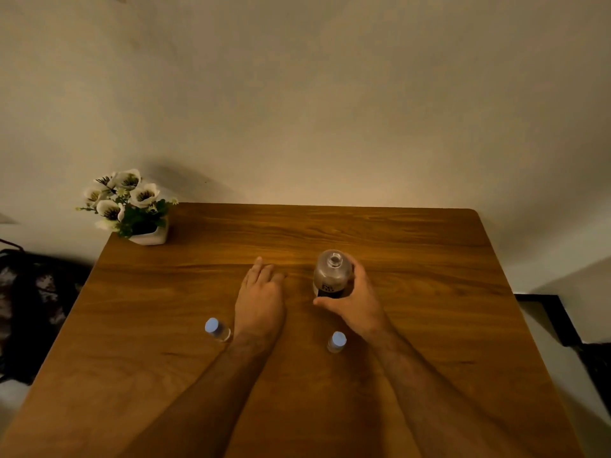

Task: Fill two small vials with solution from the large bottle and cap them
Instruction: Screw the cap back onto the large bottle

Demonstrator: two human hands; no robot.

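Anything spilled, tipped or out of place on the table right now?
Nothing spilled or tipped. The large clear bottle stands upright and uncapped in the right hand; its cap isn't visible. Both small blue-capped vials stand upright. The left hand rests flat.

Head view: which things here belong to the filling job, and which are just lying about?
Job:
large bottle, uncapped, gripped by right hand
left vial, blue cap on
right vial, blue cap on
left hand, flat on table

Lying about:
flower pot, far left corner
dark bag, off the table
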